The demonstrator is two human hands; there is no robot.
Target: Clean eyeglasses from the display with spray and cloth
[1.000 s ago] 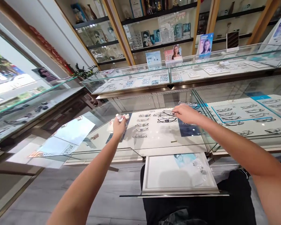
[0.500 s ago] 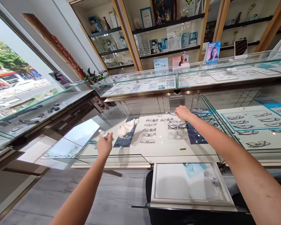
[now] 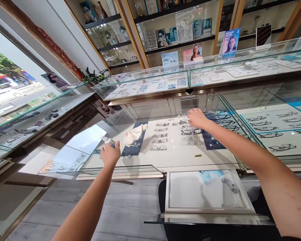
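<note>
My left hand (image 3: pixel 110 154) is closed around a small clear spray bottle (image 3: pixel 106 140) and holds it over the left part of the glass counter top (image 3: pixel 165 160). A crumpled white cloth (image 3: pixel 135 132) lies on the glass just right of that hand. My right hand (image 3: pixel 197 117) reaches far across the counter with its fingers curled down; what is under them is hidden. A pair of black-framed glasses (image 3: pixel 192 131) lies just in front of it. Rows of thin-framed glasses (image 3: pixel 159 140) sit on the white display board below.
A pulled-out white tray (image 3: pixel 205 209) with a plastic bag sits below the counter edge near me. More glass showcases stand to the left (image 3: pixel 40 110), behind (image 3: pixel 165 83) and to the right (image 3: pixel 278 120). Wall shelves hold posters and photo frames.
My left hand has moved left with the bottle, away from the cloth, which now lies alone. My right hand has let go of the black glasses and moved slightly beyond them.
</note>
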